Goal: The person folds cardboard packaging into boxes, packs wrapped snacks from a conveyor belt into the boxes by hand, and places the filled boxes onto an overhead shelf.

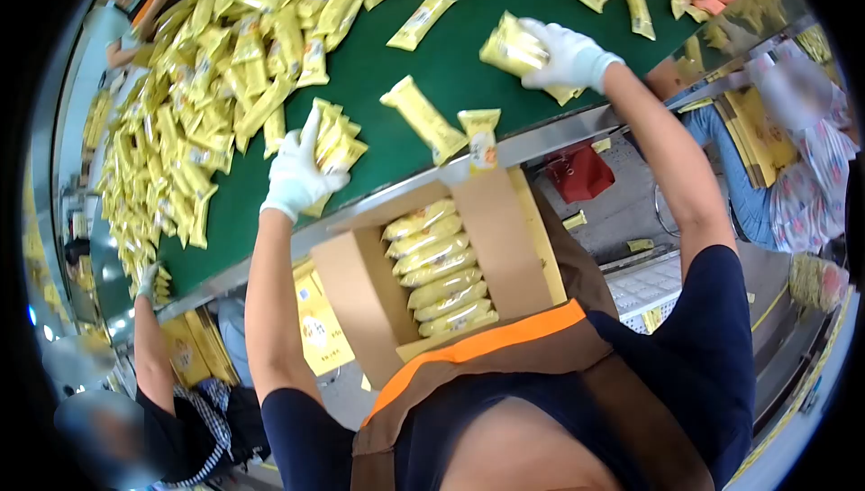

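My left hand (302, 171), in a white glove, is closed around a small stack of yellow snack packets (337, 138) near the belt's close edge. Farther right, my right hand (568, 57), also gloved, grips a bunch of yellow packets (514, 46) over the green belt (360, 68). Between my hands, two loose packets (423, 119) lie by the metal edge. Below the belt, right in front of me, an open cardboard box (500, 243) has its flaps spread. A row of yellow packets (439, 266) stands inside it.
A large heap of yellow packets (261, 50) covers the belt's far side and left end. A co-worker's gloved hand (149, 279) touches packets at the lower left. Another person (802, 122) sits at the right, near a red container (579, 173) below the belt.
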{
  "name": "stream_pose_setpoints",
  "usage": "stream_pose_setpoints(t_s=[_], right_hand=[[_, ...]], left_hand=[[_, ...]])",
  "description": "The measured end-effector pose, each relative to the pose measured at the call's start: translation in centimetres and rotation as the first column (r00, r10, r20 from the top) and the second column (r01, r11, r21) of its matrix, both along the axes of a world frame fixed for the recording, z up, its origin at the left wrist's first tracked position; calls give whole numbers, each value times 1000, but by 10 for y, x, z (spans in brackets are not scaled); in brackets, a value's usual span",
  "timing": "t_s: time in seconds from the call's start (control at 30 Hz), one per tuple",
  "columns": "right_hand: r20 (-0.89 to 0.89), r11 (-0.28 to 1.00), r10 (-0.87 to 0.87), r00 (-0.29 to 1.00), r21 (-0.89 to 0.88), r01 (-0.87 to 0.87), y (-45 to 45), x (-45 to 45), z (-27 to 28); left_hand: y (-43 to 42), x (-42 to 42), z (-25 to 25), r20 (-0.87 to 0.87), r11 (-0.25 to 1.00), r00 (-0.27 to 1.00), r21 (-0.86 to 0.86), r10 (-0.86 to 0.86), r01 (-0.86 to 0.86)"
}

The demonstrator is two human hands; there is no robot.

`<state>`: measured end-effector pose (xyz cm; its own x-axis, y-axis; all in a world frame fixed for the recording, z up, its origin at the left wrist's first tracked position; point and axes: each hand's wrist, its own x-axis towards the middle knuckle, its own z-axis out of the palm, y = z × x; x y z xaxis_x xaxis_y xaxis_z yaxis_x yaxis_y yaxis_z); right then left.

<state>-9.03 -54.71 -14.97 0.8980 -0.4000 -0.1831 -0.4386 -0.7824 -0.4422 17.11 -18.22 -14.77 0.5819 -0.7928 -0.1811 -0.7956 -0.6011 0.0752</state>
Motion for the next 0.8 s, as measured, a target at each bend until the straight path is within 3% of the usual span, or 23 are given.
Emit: stream_pose_setpoints(t_s=[0.03,0.07,0.1,0.13,0.17,0.2,0.23,0.27,0.3,0.37,0.43,0.5,0.53,0.6,0.63,0.67,0.7,0.73,0.77,0.8], right_hand=[[241,926,-57,969,375,-38,3,6,4],[366,699,-98,926,688,-198,9,4,10],[413,530,-118,903,796,-294,50,-3,60],[439,485,16,898,782,-391,72,-2,85],[370,556,157,916,733,-392,97,-1,97],[318,702,412,854,487,-520,132,-4,111],[200,735,639,742,126,-667,168,-7,125],[74,623,780,621,-186,-760,203,-10,140],[223,597,799,559,-413,-688,231,-17,116],[83,506,788,610,-650,-566,264,-12,107],[-139,447,730,670,-644,-621,281,-4,123],[51,429,789,612,-760,-489,294,-26,102],[-325,461,717,617,-444,-769,311,-25,96],[-225,420,755,616,-555,-718,296,-46,89],[-166,420,769,617,-596,-684,289,-53,92],[-328,475,745,580,-349,-808,284,-34,93],[-434,537,742,511,-72,-841,282,-17,95],[-422,562,730,537,-77,-824,288,-23,85],[-407,585,718,565,-88,-806,300,-30,59],[-244,708,634,734,-198,-678,320,-42,0]], left_hand=[[3,-1,2,-50,1000,999,-26,17,-18],[7,-2,3,-106,991,992,-99,75,-85],[12,-1,3,-165,973,978,-172,127,-155],[22,3,1,-287,919,949,-324,131,-225],[32,-1,9,-446,847,889,-430,100,-311],[41,-5,17,-586,757,810,-512,38,-406],[46,-20,44,-733,667,678,-536,-63,-518],[55,-30,69,-805,647,568,-526,-169,-552],[64,-48,83,-865,582,412,-499,-286,-643],[73,-90,110,-831,459,122,-416,-543,-785],[104,-80,95,-895,715,247,-445,-370,-540],[104,-91,84,-898,725,31,-375,-440,-578],[113,-83,79,-931,739,79,-331,-355,-587],[118,-91,78,-909,707,-40,-295,-415,-643],[113,-107,91,-820,672,-191,-282,-539,-685],[99,-116,95,-752,701,-210,-422,-625,-574],[94,-123,100,-833,783,-132,-435,-537,-444],[89,-125,106,-888,851,-24,-431,-458,-301],[79,-131,109,-888,889,189,-444,-420,-109],[69,-136,112,-824,908,389,-409,-412,93]])
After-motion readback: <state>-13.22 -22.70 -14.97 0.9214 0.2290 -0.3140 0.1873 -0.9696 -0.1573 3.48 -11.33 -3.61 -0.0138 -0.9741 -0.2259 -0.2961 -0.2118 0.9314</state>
